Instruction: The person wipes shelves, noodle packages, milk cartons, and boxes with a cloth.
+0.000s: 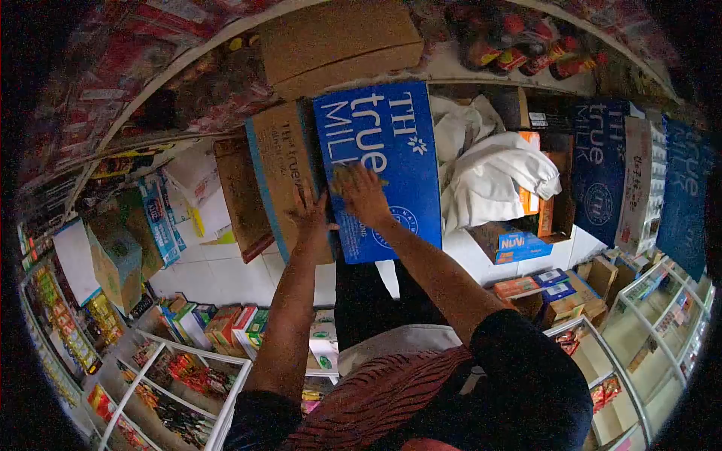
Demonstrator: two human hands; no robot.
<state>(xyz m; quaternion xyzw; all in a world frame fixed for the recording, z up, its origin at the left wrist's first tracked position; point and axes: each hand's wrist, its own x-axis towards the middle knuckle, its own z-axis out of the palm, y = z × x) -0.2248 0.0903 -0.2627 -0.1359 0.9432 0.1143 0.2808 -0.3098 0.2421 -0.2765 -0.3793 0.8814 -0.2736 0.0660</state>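
Note:
A blue milk carton box (410,143) with white lettering stands in front of me. My right hand (363,197) rests on its left part, over the lettering, with something small and yellowish-green at the fingers that I cannot make out. Just left of it, a brown cardboard box (282,161) with a blue edge leans beside the blue one. My left hand (310,213) lies spread on the brown box's face near the seam between the two boxes.
White cloth sacks (492,169) lie right of the blue box, by an orange and blue carton (519,244). More blue milk boxes (598,165) stand farther right. A large brown box (342,45) is beyond. Glass-framed display cases (226,410) are at the lower left and lower right.

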